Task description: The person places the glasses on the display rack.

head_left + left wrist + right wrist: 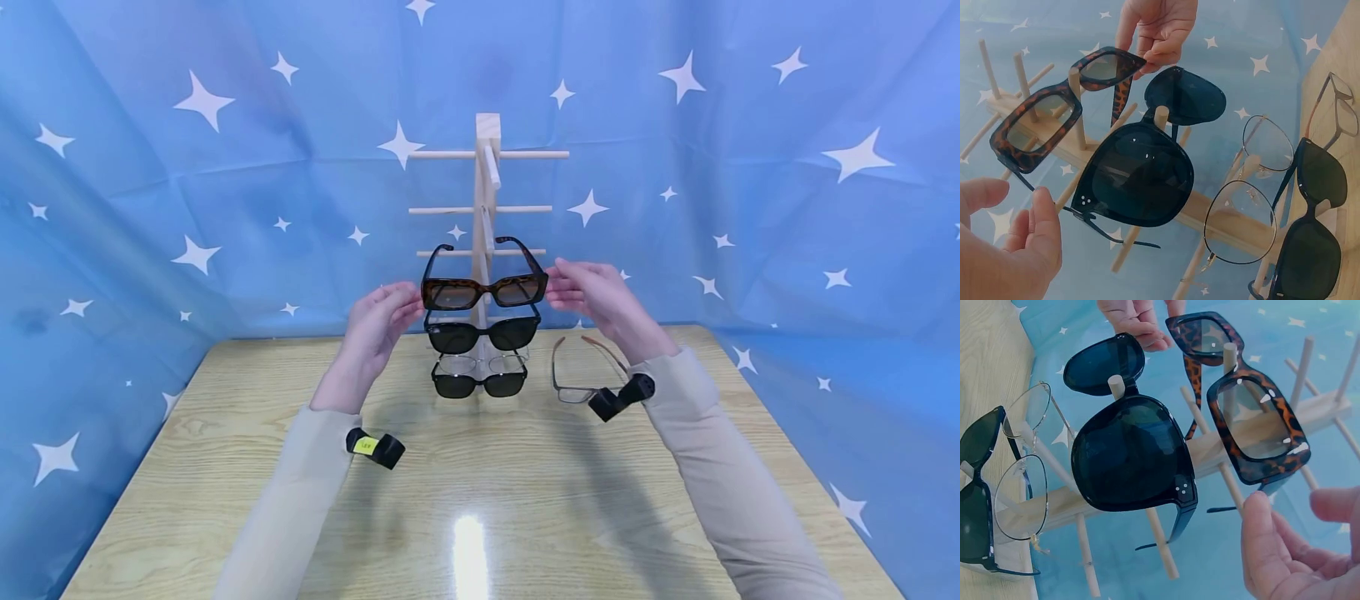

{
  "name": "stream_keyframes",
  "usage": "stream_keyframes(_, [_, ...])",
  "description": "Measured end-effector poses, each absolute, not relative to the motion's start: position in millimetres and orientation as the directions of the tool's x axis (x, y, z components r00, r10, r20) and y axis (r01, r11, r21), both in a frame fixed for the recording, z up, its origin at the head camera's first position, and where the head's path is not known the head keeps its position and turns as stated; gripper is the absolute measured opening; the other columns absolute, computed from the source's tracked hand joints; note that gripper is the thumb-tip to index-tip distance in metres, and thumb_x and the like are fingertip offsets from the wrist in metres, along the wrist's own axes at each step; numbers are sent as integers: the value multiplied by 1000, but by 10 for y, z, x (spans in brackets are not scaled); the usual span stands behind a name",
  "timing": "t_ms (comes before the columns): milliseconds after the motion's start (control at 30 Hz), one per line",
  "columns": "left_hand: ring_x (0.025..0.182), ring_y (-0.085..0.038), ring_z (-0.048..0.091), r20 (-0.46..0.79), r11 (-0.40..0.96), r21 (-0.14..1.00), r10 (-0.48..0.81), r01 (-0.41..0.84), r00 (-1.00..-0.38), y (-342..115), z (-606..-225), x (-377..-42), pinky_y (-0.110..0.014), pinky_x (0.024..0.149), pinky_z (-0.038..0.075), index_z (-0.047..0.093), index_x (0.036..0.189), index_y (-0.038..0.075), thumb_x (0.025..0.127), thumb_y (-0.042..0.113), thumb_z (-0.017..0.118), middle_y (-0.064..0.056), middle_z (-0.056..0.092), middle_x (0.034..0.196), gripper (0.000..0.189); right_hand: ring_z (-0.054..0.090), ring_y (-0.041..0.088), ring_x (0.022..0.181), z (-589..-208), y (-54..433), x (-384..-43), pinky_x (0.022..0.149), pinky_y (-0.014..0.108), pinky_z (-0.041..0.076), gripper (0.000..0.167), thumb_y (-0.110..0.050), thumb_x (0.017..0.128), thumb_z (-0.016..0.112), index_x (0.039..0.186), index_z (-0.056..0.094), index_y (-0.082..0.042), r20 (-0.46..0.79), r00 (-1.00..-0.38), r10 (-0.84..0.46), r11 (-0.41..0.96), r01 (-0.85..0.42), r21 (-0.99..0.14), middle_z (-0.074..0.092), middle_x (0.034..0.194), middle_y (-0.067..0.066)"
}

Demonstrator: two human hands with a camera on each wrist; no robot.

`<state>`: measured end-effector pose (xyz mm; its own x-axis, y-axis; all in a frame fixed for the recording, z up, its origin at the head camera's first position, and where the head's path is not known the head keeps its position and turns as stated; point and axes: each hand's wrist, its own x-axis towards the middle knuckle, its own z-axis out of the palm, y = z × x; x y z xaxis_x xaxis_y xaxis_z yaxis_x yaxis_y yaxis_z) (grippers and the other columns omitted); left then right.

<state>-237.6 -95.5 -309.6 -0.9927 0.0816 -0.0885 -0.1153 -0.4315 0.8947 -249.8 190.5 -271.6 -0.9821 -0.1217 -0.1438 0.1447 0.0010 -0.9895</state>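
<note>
Tortoiseshell sunglasses (455,294) sit at the wooden stand, a peg end showing at their bridge in both wrist views. My left hand (382,321) is beside their left end; in the left wrist view its thumb and fingertips (1044,206) are apart, the fingertips right by the temple arm. On the other side, my right hand (596,296) has its fingertips close to the right hinge, thumb spread away in the right wrist view. Below hang large black sunglasses (453,337), thin wire-framed glasses (1239,222) and smaller dark sunglasses (504,385).
The wooden display stand (487,127) rises at the table's back, with bare upper crossbars (534,155). Folded-out eyeglasses (574,395) lie on the wooden table (247,467), under my right wrist. A blue star-patterned cloth (300,183) hangs behind.
</note>
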Motion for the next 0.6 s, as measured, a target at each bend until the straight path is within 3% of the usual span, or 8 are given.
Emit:
stream_keyframes(200, [75, -12, 64, 4, -416, 909, 78, -29, -997, -892, -3157, -2234, -21, 74, 54, 57, 98, 0, 91, 2, 57, -4, 63, 83, 7, 64, 11, 73, -2776, 2018, -2383, 73, 21, 54, 28, -23, 98, 50, 111, 53, 2, -116, -984, -137, 15, 115, -993, 64, 84, 5])
stream_keyframes(467, [72, -10, 64, 86, -278, 956, -30, 91, -996, -833, -3261, -2114, -24, 75, 54, 52, 117, -5, 90, 0, 58, -2, 62, 88, 28, 64, 12, 75, -2908, 2199, -2243, 75, 22, 54, 27, -21, 97, 52, 112, 52, 1, -129, -981, -144, -17, 132, -991, 65, 85, 4])
stream_keyframes(600, [70, -9, 62, 119, -218, 967, -74, 133, -990, -849, -3293, -2102, -23, 72, 55, 54, 115, -8, 89, 1, 58, -2, 62, 83, 27, 64, 12, 76, -2957, 2286, -2192, 74, 21, 54, 22, -21, 96, 54, 107, 56, -2, -129, -983, -133, -46, 136, -990, 66, 84, 4])
